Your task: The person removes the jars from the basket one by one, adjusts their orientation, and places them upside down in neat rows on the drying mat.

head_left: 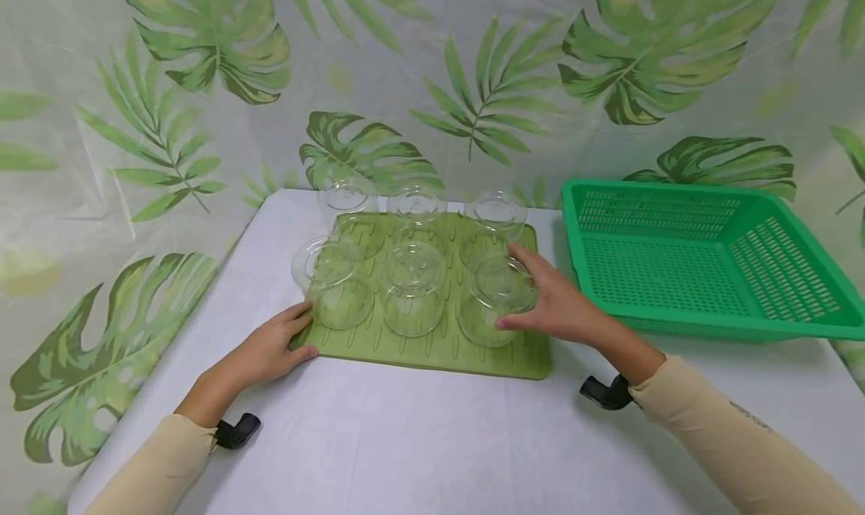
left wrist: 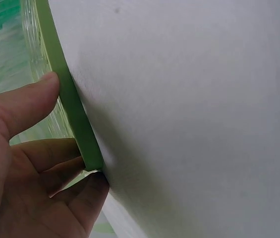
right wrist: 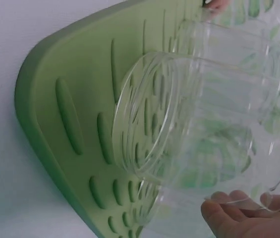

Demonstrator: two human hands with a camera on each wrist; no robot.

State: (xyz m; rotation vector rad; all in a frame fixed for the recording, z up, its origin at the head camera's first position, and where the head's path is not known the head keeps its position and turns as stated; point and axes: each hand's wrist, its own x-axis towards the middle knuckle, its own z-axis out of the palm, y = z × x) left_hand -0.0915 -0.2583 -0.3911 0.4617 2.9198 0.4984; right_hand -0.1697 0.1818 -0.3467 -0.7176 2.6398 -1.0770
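Several clear glass cups stand in two rows on a green ridged drying mat (head_left: 432,353). My right hand (head_left: 557,297) grips the front-right glass cup (head_left: 489,320), thumb on the near side and fingers round the far side. The right wrist view shows fingertips at the flared upper end of this cup (right wrist: 204,124), whose lower end is close against the mat. At the mat's front-left corner, my left hand (head_left: 273,346) holds the edge between thumb (left wrist: 40,94) and fingers, beside the front-left cup (head_left: 341,305).
A green perforated plastic basket (head_left: 676,323) stands to the right of the mat. White cloth (head_left: 405,440) covers the table, and a leaf-printed curtain (head_left: 486,64) hangs behind it. The front-middle cup (head_left: 414,305) is close to the gripped one.
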